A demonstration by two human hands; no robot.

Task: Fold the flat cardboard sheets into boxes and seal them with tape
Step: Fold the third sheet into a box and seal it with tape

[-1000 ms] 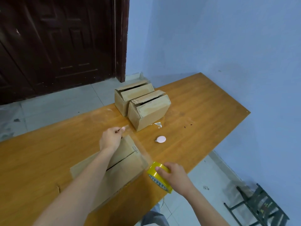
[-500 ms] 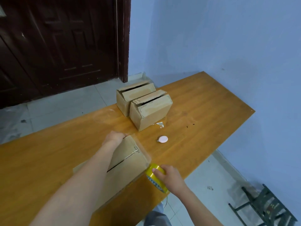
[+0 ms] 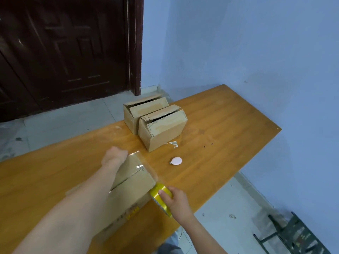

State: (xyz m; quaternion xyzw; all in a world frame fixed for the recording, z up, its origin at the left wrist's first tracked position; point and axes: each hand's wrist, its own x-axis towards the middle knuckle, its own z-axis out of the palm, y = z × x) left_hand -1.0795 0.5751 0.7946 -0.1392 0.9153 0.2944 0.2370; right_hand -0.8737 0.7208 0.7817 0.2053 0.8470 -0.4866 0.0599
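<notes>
Right hand [image 3: 177, 202] gripping the yellow tape roll [image 3: 161, 197], fingers [image 3: 162, 193] curled round it, at the near corner of the cardboard box [image 3: 132, 182] on the tabletop [image 3: 220, 125]. Left hand [image 3: 114, 155] at the box's far edge on the clear tape strip [image 3: 141, 166]; can't tell finger state.

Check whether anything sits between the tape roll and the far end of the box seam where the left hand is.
Nothing visible blocks it. The tape roll, held by the right hand, is at the near edge of the box; only clear tape spans the end up to the left hand.
</notes>
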